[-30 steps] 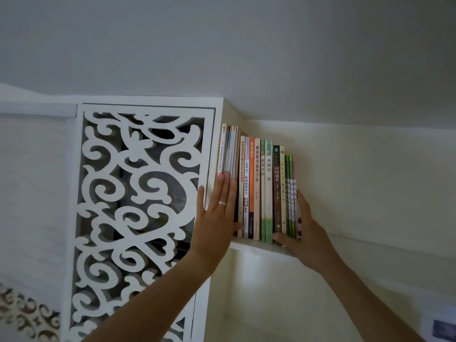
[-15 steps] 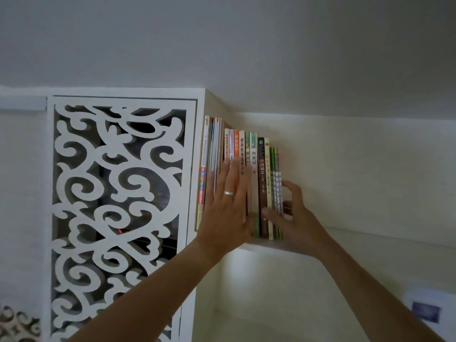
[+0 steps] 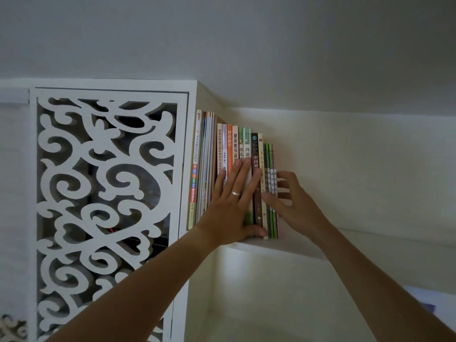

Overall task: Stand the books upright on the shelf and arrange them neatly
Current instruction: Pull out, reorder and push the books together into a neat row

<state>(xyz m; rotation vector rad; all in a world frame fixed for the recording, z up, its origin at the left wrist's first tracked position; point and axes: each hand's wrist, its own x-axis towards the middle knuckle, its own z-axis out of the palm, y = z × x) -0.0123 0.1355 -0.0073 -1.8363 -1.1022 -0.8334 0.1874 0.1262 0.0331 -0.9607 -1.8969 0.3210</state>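
A pale wall (image 3: 345,58) fills the upper part of the view, grey in the dim light. Left of the row of books (image 3: 234,174), a tall white panel (image 3: 108,193) cut through with curling scrollwork runs from the top of the unit down out of view. The books stand upright on a white shelf (image 3: 291,249), spines facing me, packed against the unit's left side wall, which is just right of the panel. The tallest, thin ones stand nearest that wall; the row steps down in height to the right and ends in several thin green spines (image 3: 270,188). To the right of the books the shelf runs on toward the back wall.

Both my bare forearms reach up from below the books. My left hand (image 3: 232,206) lies flat on the spines in the middle of the row, fingers straight and spread, palm pressing the lower halves, thumb low near the shelf edge. A plain silver ring (image 3: 235,193) sits on one finger of that hand. My right hand (image 3: 293,206) is at the right end of the books: its thumb lies across the fronts of the green spines and its fingers curl round the outer side of the last book, pinching the end of the row.

Below the books, right of my right arm, a small purple-and-white thing (image 3: 419,302) shows, too blurred to identify.
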